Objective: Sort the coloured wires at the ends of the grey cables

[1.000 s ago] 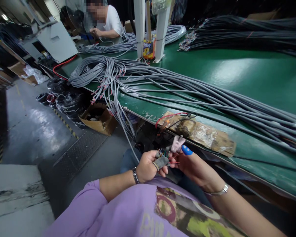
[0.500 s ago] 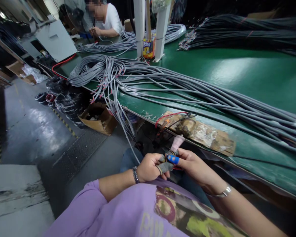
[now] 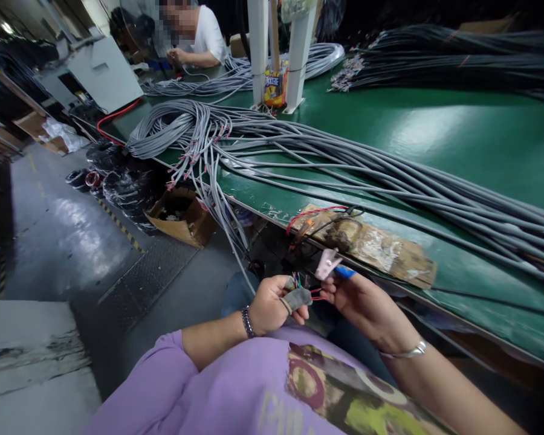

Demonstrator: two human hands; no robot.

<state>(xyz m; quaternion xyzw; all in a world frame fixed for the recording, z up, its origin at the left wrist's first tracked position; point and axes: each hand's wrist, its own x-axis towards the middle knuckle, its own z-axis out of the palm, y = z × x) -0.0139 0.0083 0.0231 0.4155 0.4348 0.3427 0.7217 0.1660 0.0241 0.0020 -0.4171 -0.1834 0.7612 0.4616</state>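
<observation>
My left hand point(image 3: 271, 305), with grey covers on the thumb and a finger, is closed around the stripped end of a grey cable point(image 3: 246, 279). Thin coloured wires point(image 3: 296, 280) stick up from the grip, and red wires point(image 3: 316, 294) reach across toward my other hand. In my right hand point(image 3: 362, 305), which has blue tape on the thumb, a pale pink clip point(image 3: 328, 264) is pinched, pointing up and away. Both hands are close together in front of the table edge. Whether the right fingers also touch the red wires is unclear.
Grey cables point(image 3: 344, 151) lie along the green table point(image 3: 435, 121), some hanging over its edge. Taped cardboard point(image 3: 390, 251) with a small fixture sits at the near edge. Beyond are white posts point(image 3: 298, 66), black cables point(image 3: 435, 60) and a co-worker point(image 3: 206, 36). An open carton point(image 3: 181, 226) stands below.
My right hand has drawn slightly away from my left, turning so the pink clip shows its side. The coloured wires are now visible between the hands.
</observation>
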